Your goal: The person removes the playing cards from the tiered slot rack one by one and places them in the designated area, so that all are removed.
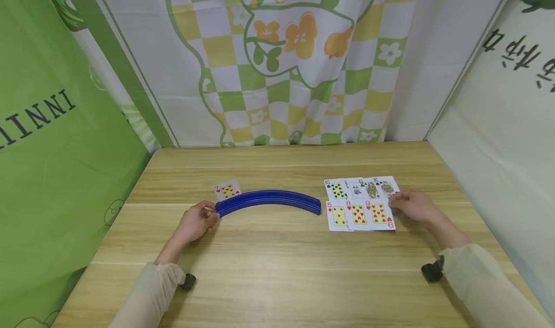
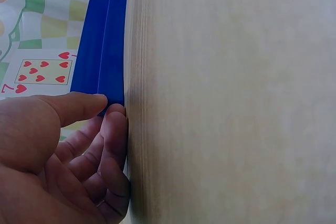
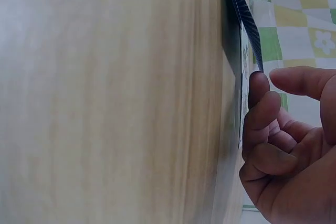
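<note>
My left hand [image 1: 197, 222] pinches the left end of a curved blue card holder [image 1: 269, 197] between thumb and fingers. A seven of hearts [image 1: 227, 190] stands at that end, its lower part hidden behind the holder. Over on the right, my right hand [image 1: 414, 206] has thumb and finger at the right edge of the nine of hearts [image 1: 378, 214]. The right wrist view shows that card's edge [image 3: 251, 30] raised from the table, a fingertip beneath it and the thumb close above. Left of it lie the eight of hearts [image 1: 358, 215] and five of diamonds [image 1: 339, 216].
Behind the red cards lies an overlapping row of black cards: a ten [image 1: 336, 191], a jack, a queen [image 1: 371, 190] and a king [image 1: 387, 188]. They lie on a wooden table [image 1: 277, 270]. A patterned curtain [image 1: 299, 92] hangs at its far edge, with cloth on both sides.
</note>
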Tool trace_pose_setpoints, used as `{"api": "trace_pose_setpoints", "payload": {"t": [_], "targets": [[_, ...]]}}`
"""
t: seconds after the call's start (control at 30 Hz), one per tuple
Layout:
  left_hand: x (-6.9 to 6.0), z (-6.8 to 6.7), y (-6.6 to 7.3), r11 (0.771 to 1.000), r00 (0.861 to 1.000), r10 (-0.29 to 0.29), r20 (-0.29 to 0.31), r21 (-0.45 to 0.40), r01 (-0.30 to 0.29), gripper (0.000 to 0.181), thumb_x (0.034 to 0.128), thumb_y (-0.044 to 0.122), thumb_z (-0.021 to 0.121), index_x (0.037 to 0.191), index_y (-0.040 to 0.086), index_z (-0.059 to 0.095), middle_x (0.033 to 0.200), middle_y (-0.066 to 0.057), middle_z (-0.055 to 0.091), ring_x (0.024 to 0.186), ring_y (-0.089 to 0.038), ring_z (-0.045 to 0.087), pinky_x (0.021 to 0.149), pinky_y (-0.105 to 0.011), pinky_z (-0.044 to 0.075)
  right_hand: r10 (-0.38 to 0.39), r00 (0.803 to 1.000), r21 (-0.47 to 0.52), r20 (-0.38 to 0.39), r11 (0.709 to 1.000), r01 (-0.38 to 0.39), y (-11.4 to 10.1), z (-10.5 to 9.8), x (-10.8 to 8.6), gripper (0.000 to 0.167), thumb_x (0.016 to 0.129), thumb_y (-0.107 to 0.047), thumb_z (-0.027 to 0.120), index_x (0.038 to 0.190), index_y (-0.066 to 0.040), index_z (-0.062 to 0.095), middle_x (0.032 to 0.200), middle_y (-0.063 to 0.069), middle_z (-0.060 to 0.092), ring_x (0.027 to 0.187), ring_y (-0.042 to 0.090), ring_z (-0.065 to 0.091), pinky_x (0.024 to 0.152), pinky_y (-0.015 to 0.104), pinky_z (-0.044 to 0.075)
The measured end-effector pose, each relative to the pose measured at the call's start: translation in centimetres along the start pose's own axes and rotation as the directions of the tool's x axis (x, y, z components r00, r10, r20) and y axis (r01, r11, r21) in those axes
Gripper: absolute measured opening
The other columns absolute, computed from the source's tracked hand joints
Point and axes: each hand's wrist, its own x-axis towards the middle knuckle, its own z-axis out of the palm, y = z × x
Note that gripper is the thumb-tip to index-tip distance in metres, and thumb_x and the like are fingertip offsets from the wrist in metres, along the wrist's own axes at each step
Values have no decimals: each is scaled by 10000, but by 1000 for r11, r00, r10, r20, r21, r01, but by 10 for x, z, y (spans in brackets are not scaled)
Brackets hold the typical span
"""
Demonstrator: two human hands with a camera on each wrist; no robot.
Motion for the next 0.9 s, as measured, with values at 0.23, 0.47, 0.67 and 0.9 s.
{"api": "trace_pose_setpoints", "payload": {"t": [0.23, 0.47, 0.67, 0.9], "targets": [[0, -1, 1, 1000, 1000, 4, 4, -3, -4, 324, 943, 176, 668, 1218, 21, 593, 890, -97, 733, 633, -112, 614, 632, -275, 439, 13, 1000, 11, 14, 1000, -13, -2, -3, -1, 414, 998, -253, 548, 1251, 72, 596, 947, 62, 721, 766, 138, 570, 655, 280, 438], [0, -1, 1, 1000, 1000, -2, 10, 0, 2, 329, 943, 183, 667, 1224, 30, 593, 891, -85, 731, 639, -109, 608, 640, -277, 440, 18, 1000, 34, 26, 999, -19, -3, -4, -3, 442, 998, -271, 552, 1279, 69, 578, 1038, 115, 726, 818, 152, 588, 691, 280, 460], [0, -1, 1, 1000, 1000, -6, 11, 3, 6, 330, 944, 189, 666, 1225, 32, 593, 901, -93, 731, 639, -101, 606, 634, -265, 435, -1, 1000, 55, 29, 999, -1, -5, -3, 0, 472, 1024, -283, 498, 1329, 76, 528, 1059, 129, 728, 851, 142, 627, 719, 281, 501], [0, 0, 0, 1000, 1000, -8, 10, 10, 8, 332, 944, 198, 668, 1224, 35, 595, 893, -92, 729, 644, -103, 604, 645, -262, 438, 0, 1000, 110, 23, 994, -3, -13, 0, 0, 483, 1020, -312, 523, 1331, 58, 533, 1068, 134, 706, 872, 171, 628, 713, 294, 531]]}}
